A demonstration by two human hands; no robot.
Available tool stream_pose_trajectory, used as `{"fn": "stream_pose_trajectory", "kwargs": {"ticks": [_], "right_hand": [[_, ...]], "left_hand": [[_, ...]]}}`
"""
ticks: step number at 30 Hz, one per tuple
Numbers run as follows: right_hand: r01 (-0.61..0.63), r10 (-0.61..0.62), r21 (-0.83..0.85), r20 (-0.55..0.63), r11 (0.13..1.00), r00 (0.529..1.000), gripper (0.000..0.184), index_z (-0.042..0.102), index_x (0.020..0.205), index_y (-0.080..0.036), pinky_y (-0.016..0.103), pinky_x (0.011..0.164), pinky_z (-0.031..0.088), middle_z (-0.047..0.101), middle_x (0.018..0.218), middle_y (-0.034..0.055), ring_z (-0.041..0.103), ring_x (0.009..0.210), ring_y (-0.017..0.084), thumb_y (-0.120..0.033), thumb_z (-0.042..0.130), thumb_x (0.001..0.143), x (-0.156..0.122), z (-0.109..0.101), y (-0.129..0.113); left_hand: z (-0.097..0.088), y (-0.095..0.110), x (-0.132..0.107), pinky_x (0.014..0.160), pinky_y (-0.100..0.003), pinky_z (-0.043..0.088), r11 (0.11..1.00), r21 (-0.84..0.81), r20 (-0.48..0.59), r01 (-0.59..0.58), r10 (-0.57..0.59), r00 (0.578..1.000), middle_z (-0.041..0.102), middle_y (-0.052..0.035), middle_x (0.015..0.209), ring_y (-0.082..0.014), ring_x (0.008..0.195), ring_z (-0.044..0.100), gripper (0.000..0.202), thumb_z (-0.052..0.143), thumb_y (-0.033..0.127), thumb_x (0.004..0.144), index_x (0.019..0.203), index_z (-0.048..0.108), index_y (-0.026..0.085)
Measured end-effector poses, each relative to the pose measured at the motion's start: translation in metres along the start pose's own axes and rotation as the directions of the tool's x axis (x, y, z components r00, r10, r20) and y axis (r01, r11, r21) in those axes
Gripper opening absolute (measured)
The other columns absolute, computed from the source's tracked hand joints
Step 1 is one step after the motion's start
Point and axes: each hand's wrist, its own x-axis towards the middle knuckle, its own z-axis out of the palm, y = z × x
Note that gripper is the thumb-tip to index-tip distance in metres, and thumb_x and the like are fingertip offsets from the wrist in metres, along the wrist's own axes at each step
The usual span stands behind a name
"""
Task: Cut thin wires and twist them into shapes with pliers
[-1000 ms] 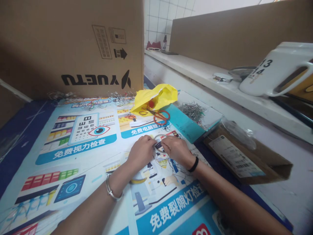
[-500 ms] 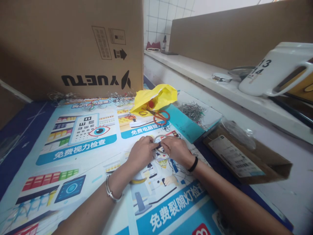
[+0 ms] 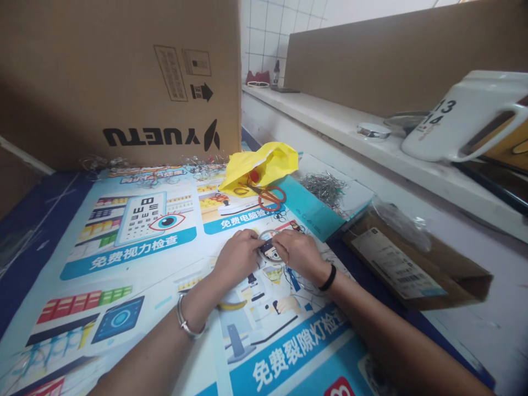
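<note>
Hardly shifted since the earlier frame, the ring (image 3: 268, 230) sits between my left hand (image 3: 239, 253) and right hand (image 3: 300, 253), each pinching one side, apparently to steady it over the sheet (image 3: 165, 269), scissors (image 3: 264, 192) lying beyond.

From the left hand (image 3: 238, 256), a hand could slide toward nine o'clock across the flat, blue-and-white printed sheet (image 3: 185, 279). A tall brown cardboard carton (image 3: 124, 71) walls off eleven, a crumpled yellow bag (image 3: 274, 157) and orange-handled scissors (image 3: 263, 193) obstruct twelve, and an open brown cardboard box (image 3: 433, 258) bars three.
</note>
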Motion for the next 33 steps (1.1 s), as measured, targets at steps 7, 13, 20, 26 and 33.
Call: {"fn": "stream_pose_trajectory", "kwargs": {"ticks": [7, 13, 20, 26, 33], "right_hand": [[-0.009, 0.009, -0.025, 0.012, 1.000, 1.000, 0.023, 0.062, 0.078, -0.017, 0.022, 0.061, 0.032, 0.064, 0.077, 0.0046, 0.055, 0.073, 0.013, -0.021, 0.042, 0.088, 0.0005, 0.0019, -0.0001], [0.002, -0.002, -0.019, 0.005, 1.000, 1.000, 0.024, 0.063, 0.080, -0.018, 0.023, 0.062, 0.033, 0.064, 0.078, 0.0045, 0.056, 0.075, 0.014, -0.023, 0.041, 0.089, 0.0005, 0.0037, 0.0012], [0.009, -0.008, -0.015, 0.018, 1.000, 1.000, 0.024, 0.062, 0.078, -0.017, 0.023, 0.064, 0.033, 0.064, 0.077, 0.0048, 0.056, 0.076, 0.014, -0.020, 0.041, 0.088, 0.0010, 0.0022, 0.0007], [0.011, -0.011, -0.016, 0.014, 1.000, 1.000, 0.025, 0.062, 0.079, -0.018, 0.023, 0.063, 0.033, 0.065, 0.078, 0.0046, 0.056, 0.076, 0.014, -0.021, 0.040, 0.089, 0.0002, 0.0021, 0.0007], [-0.002, 0.003, -0.016, 0.030, 1.000, 1.000, 0.025, 0.063, 0.082, -0.017, 0.023, 0.065, 0.034, 0.065, 0.079, 0.0051, 0.057, 0.078, 0.014, -0.022, 0.040, 0.090, 0.0001, 0.0027, 0.0007]], "left_hand": [[-0.0006, 0.0001, -0.0001, 0.086, -0.032, 0.043, 1.000, 0.001, -0.005, 0.001, -0.001, 1.000, 0.061, -0.0050, 0.100, -0.0200, 0.095, 0.051, 0.040, 0.043, 0.004, 0.074, 0.099, 0.069, 0.021], [0.0004, 0.0000, 0.0003, 0.086, -0.032, 0.043, 1.000, 0.008, -0.013, -0.006, 0.006, 1.000, 0.061, -0.0048, 0.099, -0.0197, 0.095, 0.052, 0.040, 0.042, 0.004, 0.074, 0.098, 0.069, 0.022], [0.0012, 0.0002, -0.0002, 0.086, -0.032, 0.043, 1.000, 0.017, -0.021, -0.008, 0.009, 1.000, 0.061, -0.0047, 0.098, -0.0196, 0.095, 0.052, 0.039, 0.044, 0.004, 0.074, 0.098, 0.069, 0.022], [0.0059, -0.0027, -0.0014, 0.085, -0.033, 0.045, 0.999, 0.047, -0.046, -0.022, 0.024, 0.999, 0.060, -0.0047, 0.100, -0.0202, 0.095, 0.052, 0.040, 0.049, 0.006, 0.072, 0.102, 0.069, 0.024], [0.0055, -0.0021, -0.0013, 0.086, -0.035, 0.045, 0.996, 0.080, -0.022, -0.032, 0.034, 0.999, 0.059, -0.0054, 0.103, -0.0215, 0.097, 0.051, 0.038, 0.051, 0.008, 0.074, 0.103, 0.069, 0.025]]}}
